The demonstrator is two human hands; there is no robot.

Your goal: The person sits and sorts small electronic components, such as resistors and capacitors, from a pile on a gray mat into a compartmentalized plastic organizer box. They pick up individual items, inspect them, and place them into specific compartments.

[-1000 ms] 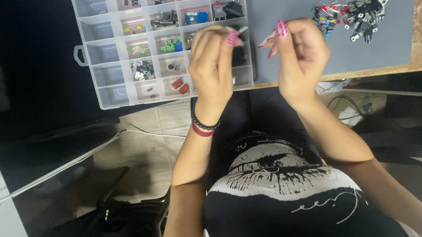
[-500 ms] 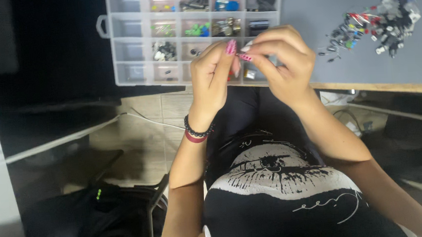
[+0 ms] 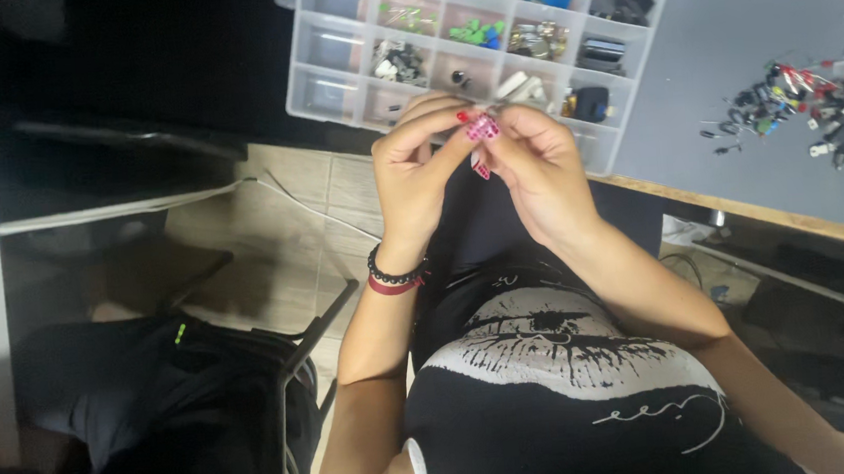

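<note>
Two hands meet just below the clear compartment box (image 3: 486, 31) — left hand (image 3: 422, 172) and right hand (image 3: 537, 173) pinch a small pale part (image 3: 514, 86), fingertips closed tight. Mid-fiddle, I'd judge — next calls for a fine twist.

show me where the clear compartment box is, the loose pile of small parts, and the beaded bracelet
clear compartment box (image 3: 342, 48), head view, an empty compartment at its left.
pile of small parts (image 3: 806, 111), head view, middle of the heap.
beaded bracelet (image 3: 392, 274), head view, beads across the left wrist.

pinched part (image 3: 514, 86): mostly hidden by fingers, perhaps a small pale connector
organiser box (image 3: 329, 79): top edge cut off
loose parts pile (image 3: 804, 112): too small to identify
</note>
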